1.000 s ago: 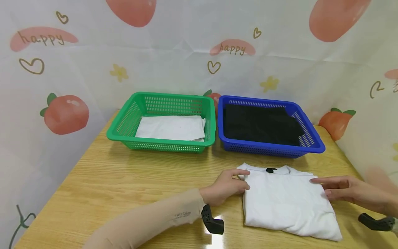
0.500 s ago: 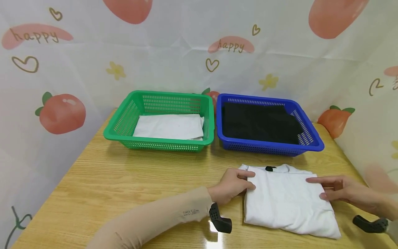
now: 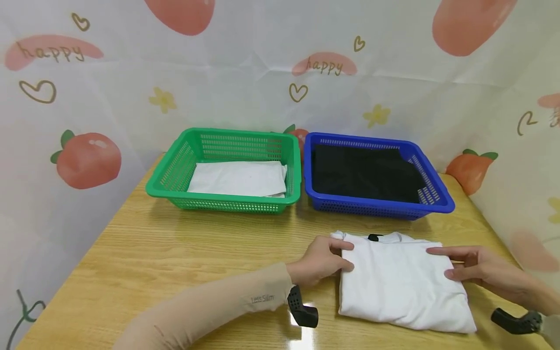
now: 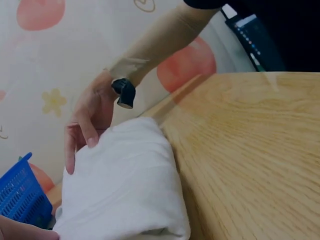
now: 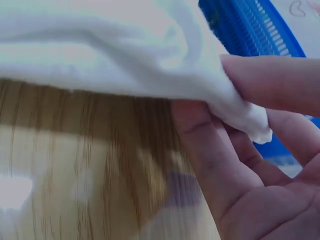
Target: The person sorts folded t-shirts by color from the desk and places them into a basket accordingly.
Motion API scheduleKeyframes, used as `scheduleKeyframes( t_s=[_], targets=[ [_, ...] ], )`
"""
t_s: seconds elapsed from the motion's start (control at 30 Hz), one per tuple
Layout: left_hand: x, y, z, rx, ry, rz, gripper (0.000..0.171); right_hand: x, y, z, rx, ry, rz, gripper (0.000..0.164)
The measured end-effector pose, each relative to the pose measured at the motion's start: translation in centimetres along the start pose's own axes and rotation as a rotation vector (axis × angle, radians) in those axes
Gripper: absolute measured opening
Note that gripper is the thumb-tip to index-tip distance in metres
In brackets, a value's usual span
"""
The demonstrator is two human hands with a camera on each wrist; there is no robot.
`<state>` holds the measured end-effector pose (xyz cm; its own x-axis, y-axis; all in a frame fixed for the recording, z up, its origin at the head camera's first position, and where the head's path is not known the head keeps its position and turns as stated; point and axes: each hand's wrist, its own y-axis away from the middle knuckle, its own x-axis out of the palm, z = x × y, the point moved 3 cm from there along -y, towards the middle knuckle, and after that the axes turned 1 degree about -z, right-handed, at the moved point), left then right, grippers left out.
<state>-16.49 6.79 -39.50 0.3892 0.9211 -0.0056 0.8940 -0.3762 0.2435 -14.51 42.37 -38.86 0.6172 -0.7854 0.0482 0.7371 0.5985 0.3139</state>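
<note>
A folded white T-shirt point(image 3: 402, 287) lies on the table at the lower right of the head view, its collar and black neck label toward the baskets. My left hand point(image 3: 321, 260) holds its left edge near the collar, with index finger and thumb on top. On the opposite edge, my right hand point(image 3: 490, 272) grips the cloth, index finger and thumb over the top. Close up in the right wrist view, the T-shirt's edge point(image 5: 235, 112) sits between the right hand's fingers. Most of my left hand is out of its own wrist view.
Behind the T-shirt stands a blue basket point(image 3: 380, 208) with folded black cloth point(image 3: 365, 172) in it. To its left, a green basket point(image 3: 223, 198) holds folded white cloth point(image 3: 238, 178). A patterned curtain point(image 3: 245, 87) backs the wooden table point(image 3: 183, 248).
My left hand has moved in over the T-shirt's left edge, and my right hand has come slightly left. Over the last half second the T-shirt has shifted a little left with both hands.
</note>
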Motion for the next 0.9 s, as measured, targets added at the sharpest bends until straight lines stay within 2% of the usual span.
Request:
scheduleKeyframes(
  t_s=[0.1, 0.23, 0.4, 0.6, 0.77, 0.9],
  targets=[
    [-0.8, 0.4, -0.1, -0.008, 0.017, 0.026, 0.042, 0.5, -0.4, 0.1, -0.011, 0.050, -0.047, 0.048],
    [-2.4, 1.3, -0.9, 0.035, -0.038, 0.050, 0.041, 1.4, -1.0, 0.3, -0.012, 0.111, -0.097, 0.048],
    [-5.0, 2.7, -2.3, 0.082, -0.112, 0.077, 0.039, 2.7, -1.8, 1.6, -0.025, 0.143, -0.113, 0.050],
    [-8.3, 4.6, -3.4, 0.103, -0.138, 0.112, 0.039, 5.4, -2.5, 3.5, -0.002, 0.218, -0.228, 0.051],
    [-11.0, 5.7, -4.4, 0.117, -0.103, 0.126, 0.041, 7.2, -3.9, 5.4, -0.045, 0.188, -0.210, 0.051],
    [-13.5, 6.1, -5.4, 0.138, -0.155, 0.095, 0.043, 8.5, -5.2, 7.0, -0.095, 0.182, -0.238, 0.049]
  ],
)
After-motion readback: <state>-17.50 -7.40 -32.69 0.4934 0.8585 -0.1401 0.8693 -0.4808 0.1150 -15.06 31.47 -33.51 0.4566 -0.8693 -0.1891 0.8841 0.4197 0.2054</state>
